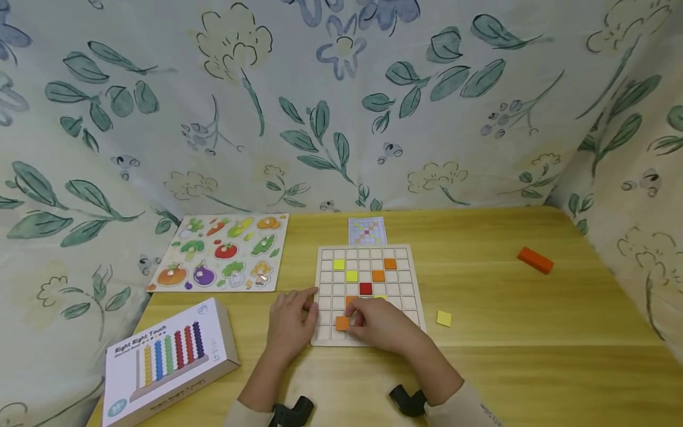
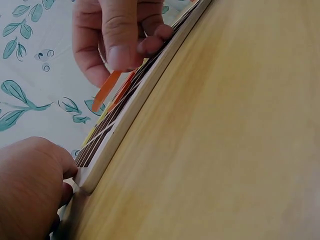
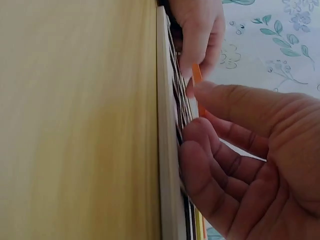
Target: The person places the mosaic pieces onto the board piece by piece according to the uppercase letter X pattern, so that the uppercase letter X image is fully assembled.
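A wooden grid board [image 1: 325, 249] lies on the table with yellow, orange and red square tiles in some of its cells. My right hand [image 1: 384, 323] pinches an orange square tile [image 1: 342, 323] between thumb and fingers over the lower left part of the grid. That tile [image 2: 104, 94] stands tilted just above the board's face in the left wrist view. Along the board's left edge, my left hand [image 1: 290, 320] rests with its index finger and thumb touching the side. A red tile [image 1: 365, 289] sits mid-board; a yellow one beside it is partly hidden by my right hand.
Behind the board lies a small pattern card [image 1: 367, 230]. A loose yellow tile [image 1: 444, 318] is right of the board, with a red-orange block [image 1: 535, 260] farther off. At left are a vegetable puzzle board [image 1: 213, 264] and a white box [image 1: 171, 362].
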Motion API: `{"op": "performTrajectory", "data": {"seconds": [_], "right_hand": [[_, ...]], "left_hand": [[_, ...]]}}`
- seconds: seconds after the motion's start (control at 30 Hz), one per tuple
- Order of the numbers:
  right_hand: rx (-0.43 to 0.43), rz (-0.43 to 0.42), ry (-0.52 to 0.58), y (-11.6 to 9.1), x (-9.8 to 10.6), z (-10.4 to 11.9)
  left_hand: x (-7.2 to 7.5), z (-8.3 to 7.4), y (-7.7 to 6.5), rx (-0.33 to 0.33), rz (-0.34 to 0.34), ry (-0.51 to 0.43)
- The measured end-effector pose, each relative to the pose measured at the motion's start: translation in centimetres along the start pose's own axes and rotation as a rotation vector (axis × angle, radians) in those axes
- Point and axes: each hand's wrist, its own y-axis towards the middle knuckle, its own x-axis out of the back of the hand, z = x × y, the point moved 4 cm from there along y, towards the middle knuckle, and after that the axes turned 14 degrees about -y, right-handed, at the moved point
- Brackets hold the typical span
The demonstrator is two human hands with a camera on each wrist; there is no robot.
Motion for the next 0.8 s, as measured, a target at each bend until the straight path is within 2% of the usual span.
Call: {"op": "performTrajectory", "data": {"seconds": [0.23, 0.47, 0.8], "right_hand": [[-0.067, -0.053, -0.052, 1.1, -0.8, 0.5], [-0.125, -0.066, -0.09, 1.3, -0.7, 0.4], [-0.1, -0.067, -0.086, 1.3, -0.9, 0.6]], "left_hand": [[-0.1, 0.0, 0.0, 0.017, -0.001, 0.014], [-0.1, -0.1, 0.3, -0.007, -0.003, -0.015], [0.1, -0.2, 0.0, 0.011, 0.0, -0.006]]}}
